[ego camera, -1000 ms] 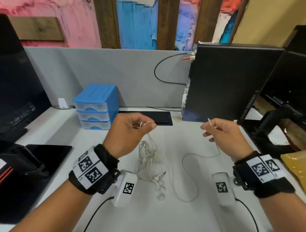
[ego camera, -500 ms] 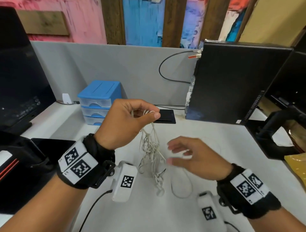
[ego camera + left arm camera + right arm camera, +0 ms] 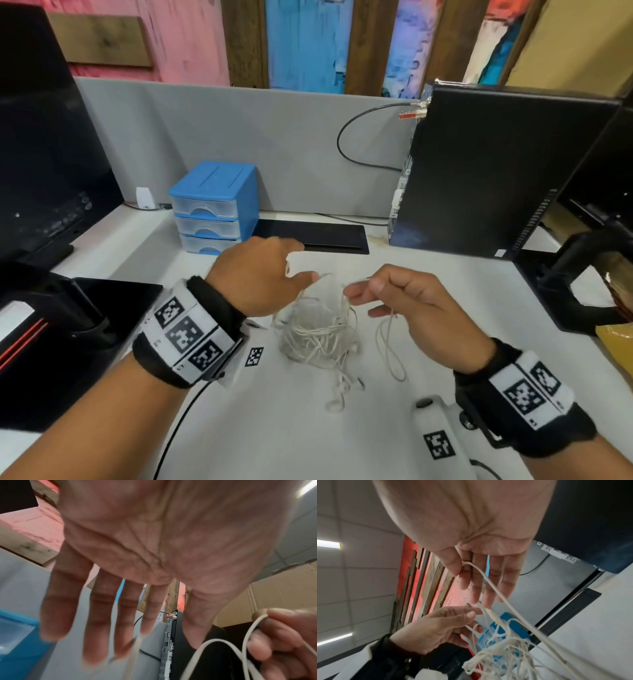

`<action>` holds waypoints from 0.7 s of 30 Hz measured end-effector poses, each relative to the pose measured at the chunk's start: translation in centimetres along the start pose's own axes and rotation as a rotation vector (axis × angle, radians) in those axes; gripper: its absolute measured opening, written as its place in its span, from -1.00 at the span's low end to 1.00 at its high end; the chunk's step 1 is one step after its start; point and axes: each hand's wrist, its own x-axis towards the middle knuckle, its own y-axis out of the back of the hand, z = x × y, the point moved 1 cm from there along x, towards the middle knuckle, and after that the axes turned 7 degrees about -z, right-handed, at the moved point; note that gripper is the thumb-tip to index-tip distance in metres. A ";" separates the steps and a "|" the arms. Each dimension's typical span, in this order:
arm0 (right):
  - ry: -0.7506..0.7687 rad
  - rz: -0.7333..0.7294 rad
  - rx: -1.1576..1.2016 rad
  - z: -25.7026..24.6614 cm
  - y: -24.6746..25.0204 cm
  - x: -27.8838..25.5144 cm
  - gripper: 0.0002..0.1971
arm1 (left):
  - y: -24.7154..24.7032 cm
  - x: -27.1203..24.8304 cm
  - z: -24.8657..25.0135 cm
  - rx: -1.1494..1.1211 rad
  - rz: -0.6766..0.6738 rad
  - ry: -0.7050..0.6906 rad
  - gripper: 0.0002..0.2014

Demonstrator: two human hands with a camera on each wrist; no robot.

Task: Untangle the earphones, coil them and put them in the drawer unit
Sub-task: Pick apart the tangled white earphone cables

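Since the frame 0.5 s earlier, the right hand [image 3: 407, 308] has risen from below the bundle to the level of the left hand [image 3: 260, 274], and the 2 hands now face each other just above the knot. The left hand has dropped slightly, so the bundle hangs lower than before.

State of the right hand: thumb and forefinger are curled and pinch a strand of the white earphones [image 3: 318, 332]; the right wrist view shows the cord passing under the thumb. A free loop hangs below this hand, near the desk [image 3: 445, 284].

State of the left hand: the head view shows thumb and forefinger closed on a strand at the top of the bundle. The left wrist view shows the other fingers nearly straight. That view is blurred, so the exact contact point cannot be confirmed.

Position of the task item: the tangled mass hangs between the hands, with its lower part and the earbuds resting on the desk.

The blue drawer unit [image 3: 215, 205] stands at the rear left, well apart from the hands, with all 3 drawers closed.

Assessment: both hands now hold separate strands, so the untangling step is in progress. Coiling and stowing are not yet started.
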 end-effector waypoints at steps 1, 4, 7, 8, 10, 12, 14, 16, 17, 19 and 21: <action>0.003 0.002 0.004 -0.2 0.2 -0.1 -0.73 | 0.0 0.1 0.1 0.014 0.058 -0.014 -0.40; 0.026 -0.001 0.043 -1.2 0.7 -0.3 -0.75 | -0.5 0.2 0.6 -0.091 0.079 -0.193 -0.27; 0.081 -0.012 0.075 -2.2 1.3 -0.5 -0.73 | -1.8 -0.2 2.2 -0.488 -0.174 -0.403 -0.22; 0.098 -0.013 0.079 -2.5 1.5 -0.6 -0.71 | -2.7 0.0 2.7 -0.582 -0.218 -0.450 -0.30; 0.124 -0.004 0.090 -3.1 1.9 -0.8 -0.70 | -4.7 0.6 3.2 -0.676 -0.225 -0.478 -0.50; 0.145 0.041 0.108 -3.7 2.4 -1.0 -0.70 | -6.2 1.1 3.1 -0.722 -0.228 -0.440 -0.69; 0.177 0.117 0.135 -4.3 3.2 -1.3 -0.72 | -7.0 1.5 2.5 -0.721 -0.256 -0.399 -0.82; 0.226 0.201 0.168 -4.9 4.1 -1.5 -0.73 | -7.1 1.9 1.8 -0.724 -0.264 -0.375 -0.87; 0.254 0.244 0.180 -5.1 4.6 -1.6 -0.74 | -7.0 2.0 1.5 -0.733 -0.254 -0.367 -0.87; 0.315 0.313 0.205 -5.4 5.7 -1.8 -0.73 | -6.7 2.3 0.9 -0.730 -0.231 -0.353 -0.88; 0.376 0.372 0.234 -5.8 7.1 -2.2 -0.67 | -6.7 2.6 0.3 -0.664 -0.219 -0.339 -0.92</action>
